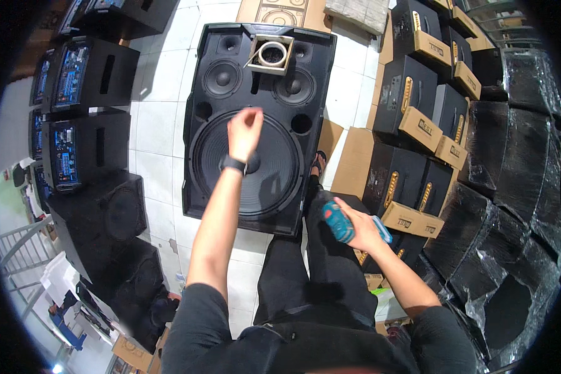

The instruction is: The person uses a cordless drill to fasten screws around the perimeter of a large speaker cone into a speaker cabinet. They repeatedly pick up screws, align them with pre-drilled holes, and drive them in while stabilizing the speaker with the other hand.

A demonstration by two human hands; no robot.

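Observation:
A large black speaker cabinet (193,199) lies face up on the floor in front of me. Over its big woofer cone (218,181) hovers my left hand (244,132), fingers curled together; whatever they may hold is too small to make out. My right hand (360,229) is wrapped round a teal cordless drill (336,219), held beside the cabinet's near right corner, its dark front end toward the cabinet. An open pale box (254,64) rests on the cabinet's far end, between two smaller round drivers (223,79). Inside it sits a white ring (263,52) around small dark pieces.
Black amplified speakers (109,75) with blue-lit panels line the left side. Stacked black cabinets (411,87) with gold handles and cardboard strips (431,48) stand at the right, beside plastic-wrapped black stacks (489,131). Flat cardboard (353,163) lies on the white tiles. My foot (319,163) is close to the cabinet's right edge.

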